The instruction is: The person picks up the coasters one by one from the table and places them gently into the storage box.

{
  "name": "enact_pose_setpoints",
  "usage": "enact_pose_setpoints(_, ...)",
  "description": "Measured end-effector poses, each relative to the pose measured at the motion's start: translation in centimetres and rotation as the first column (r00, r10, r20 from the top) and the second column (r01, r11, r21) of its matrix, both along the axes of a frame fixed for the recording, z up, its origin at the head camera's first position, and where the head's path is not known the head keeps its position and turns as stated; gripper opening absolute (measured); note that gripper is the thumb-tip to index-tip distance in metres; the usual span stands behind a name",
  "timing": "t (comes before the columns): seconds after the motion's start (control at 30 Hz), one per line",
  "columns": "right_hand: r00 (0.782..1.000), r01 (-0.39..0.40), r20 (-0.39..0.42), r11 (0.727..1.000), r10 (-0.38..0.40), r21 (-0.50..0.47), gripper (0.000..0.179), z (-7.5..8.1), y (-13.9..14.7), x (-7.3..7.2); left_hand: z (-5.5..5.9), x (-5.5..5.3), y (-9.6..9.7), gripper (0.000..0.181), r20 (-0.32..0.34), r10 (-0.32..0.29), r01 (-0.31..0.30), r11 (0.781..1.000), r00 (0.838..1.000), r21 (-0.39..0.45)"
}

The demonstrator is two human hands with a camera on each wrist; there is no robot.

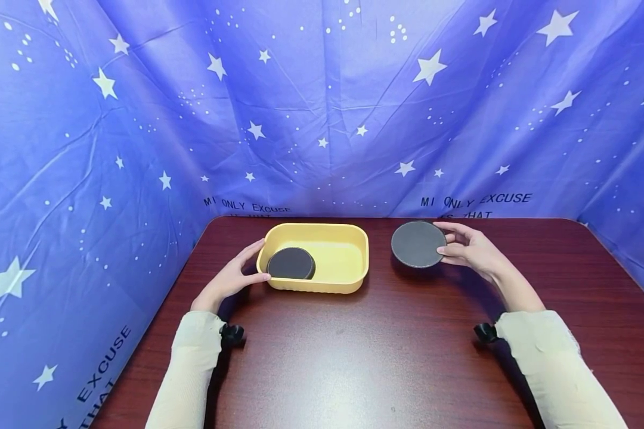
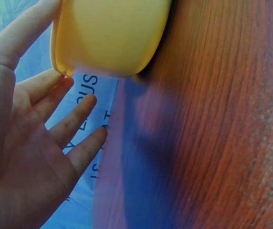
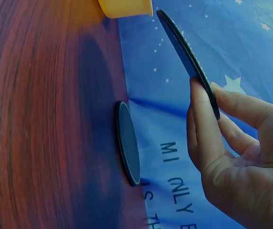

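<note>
My right hand (image 1: 473, 249) pinches a round dark coaster (image 1: 417, 244) by its edge, thumb on one face and fingers on the other. The right wrist view shows this coaster edge-on and tilted, above the table. Another round coaster (image 3: 129, 143) lies on the table below it there; the raised coaster mostly hides it from the head view. On the left stands a yellow plastic basket (image 1: 343, 285) with a dark coaster (image 1: 291, 264) inside its left end. My left hand (image 1: 233, 277) touches the basket's left end with thumb and index finger, its other fingers straight and spread (image 2: 81, 114).
A glossy reddish-brown table (image 1: 327, 357) carries everything. Behind it and along the sides hangs a blue star-printed curtain (image 1: 300, 89) that meets the table's back edge. Dark straps (image 1: 232, 335) sit at both wrists.
</note>
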State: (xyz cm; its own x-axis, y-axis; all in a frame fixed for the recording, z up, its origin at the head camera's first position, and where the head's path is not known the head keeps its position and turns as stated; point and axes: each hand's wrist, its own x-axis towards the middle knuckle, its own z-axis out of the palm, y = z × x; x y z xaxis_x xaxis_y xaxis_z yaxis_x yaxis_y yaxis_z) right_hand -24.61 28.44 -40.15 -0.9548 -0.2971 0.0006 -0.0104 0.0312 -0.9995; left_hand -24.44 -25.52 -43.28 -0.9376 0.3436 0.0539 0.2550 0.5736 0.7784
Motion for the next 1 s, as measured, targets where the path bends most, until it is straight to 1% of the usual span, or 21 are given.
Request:
enact_pose_setpoints(0.27, 1.0, -0.015, 0.013, 0.999, 0.014, 0.034, 0.061, 0.4, -1.4, -0.2, 0.0, 0.0, -0.1, 0.085, -0.003, -0.003, 0.003, 1.0, 1.0, -0.015)
enact_pose_setpoints(0.53, 1.0, -0.024, 0.021, 0.996, 0.023, 0.082, 0.067, 0.7, -3.1, -0.5, 0.1, 0.1, -0.1, 0.086, -0.003, -0.003, 0.003, 1.0, 1.0, -0.008)
enact_pose_setpoints(0.73, 0.999, -0.038, 0.023, 0.996, 0.036, 0.081, 0.069, 0.6, -4.6, -0.8, 0.1, 0.1, 0.0, 0.086, 0.011, 0.0, 0.0, 1.0, 1.0, 0.006)
enact_pose_setpoints(1.0, 0.998, -0.063, 0.011, 0.996, 0.063, 0.061, 0.068, 0.6, -6.5, -1.2, 0.2, 0.1, 0.0, 0.086, 0.001, -0.001, 0.001, 1.0, 1.0, -0.005)
